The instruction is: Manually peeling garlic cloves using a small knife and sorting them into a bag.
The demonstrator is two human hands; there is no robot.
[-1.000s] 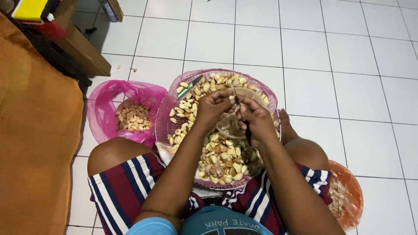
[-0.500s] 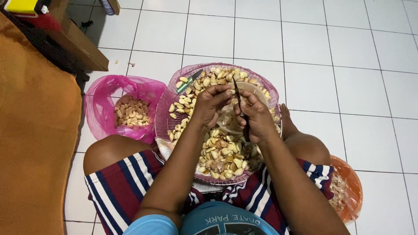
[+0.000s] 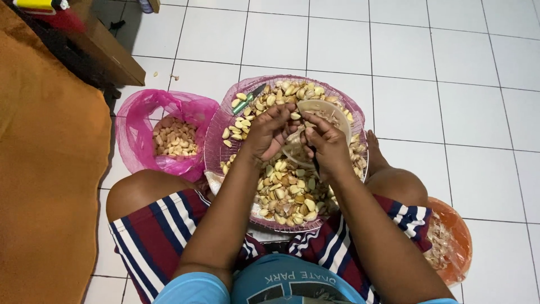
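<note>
Floor: white tiles, spread beyond and to either side of both hands. Orange mat: well to the left of the left hand. Pink basket: round, mesh-walled, directly under both hands, resting between the person's knees, heaped with garlic cloves. Pink bag: just left of the basket, open, holding peeled cloves. Orange bag: behind and to the right of the right hand, beside the knee. Small bowl: pale plastic, just beyond the fingertips, atop the heap. Left hand: fingers curled, pinching one clove. Right hand: clenched around a dark handle, fingertips meeting the same clove.
</note>
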